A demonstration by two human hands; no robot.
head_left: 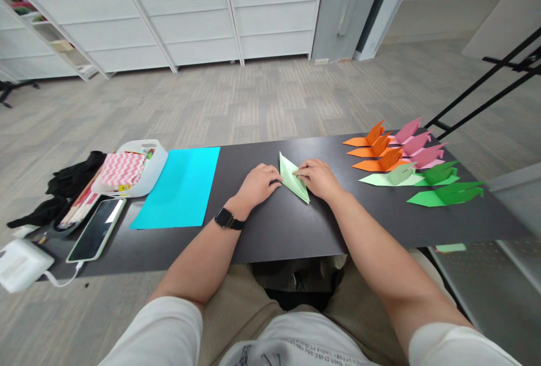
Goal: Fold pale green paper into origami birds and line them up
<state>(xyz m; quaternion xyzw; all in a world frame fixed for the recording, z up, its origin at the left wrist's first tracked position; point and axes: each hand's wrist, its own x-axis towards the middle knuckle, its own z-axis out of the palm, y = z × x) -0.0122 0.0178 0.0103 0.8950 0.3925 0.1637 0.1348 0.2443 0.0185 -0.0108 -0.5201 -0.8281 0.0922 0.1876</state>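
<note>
A light green sheet of paper (291, 177), folded into a narrow pointed shape, lies on the dark table in front of me. My left hand (261, 184) is closed at its left edge, thumb and fingers together on the paper. From the other side my right hand (318, 179) pinches the paper near its middle, with the fingertips lying over the fold. Finished paper birds stand to the right: orange ones (376, 149), pink ones (418, 143), a light green one (395, 175) and green ones (443, 188).
Left of my hands lie a bright blue sheet (181, 185), a white basket (154, 168) with a pink zigzag-patterned item, and a phone (96, 230) cabled to a white device (23, 264). Black cloth (76, 171) sits at the far left. The dark table (274, 236) ends close to my lap.
</note>
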